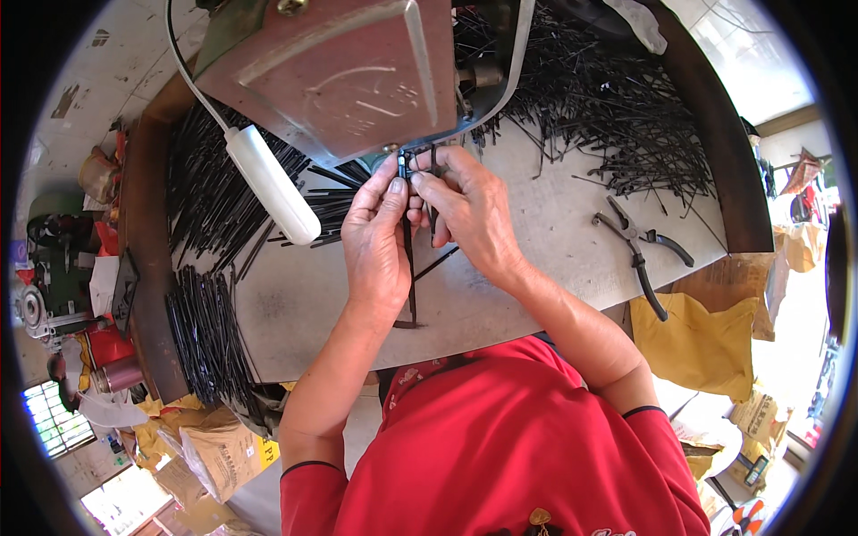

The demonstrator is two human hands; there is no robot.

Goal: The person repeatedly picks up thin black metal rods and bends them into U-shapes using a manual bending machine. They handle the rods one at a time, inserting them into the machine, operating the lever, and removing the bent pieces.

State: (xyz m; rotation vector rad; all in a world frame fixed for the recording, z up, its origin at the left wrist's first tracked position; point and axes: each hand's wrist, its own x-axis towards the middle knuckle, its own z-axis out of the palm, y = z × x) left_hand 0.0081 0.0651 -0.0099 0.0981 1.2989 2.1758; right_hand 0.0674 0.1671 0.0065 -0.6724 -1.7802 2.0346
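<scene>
Beneath the reddish machine head, both my hands meet at the upper end of a thin black rod. My left hand pinches it between thumb and fingers, and its lower part hangs down toward the table's near edge. My right hand is closed beside it, thumb and forefinger at the rod's upper end. Another dark strip shows among the right fingers; its full shape is hidden. A small shiny spot sits at the rod's top, too small to make out.
Black rods lie in bundles at the left, with a second bundle nearer. A tangled heap of black pieces covers the far right. Pliers lie open on the pale tabletop. A white lamp hangs left of my hands.
</scene>
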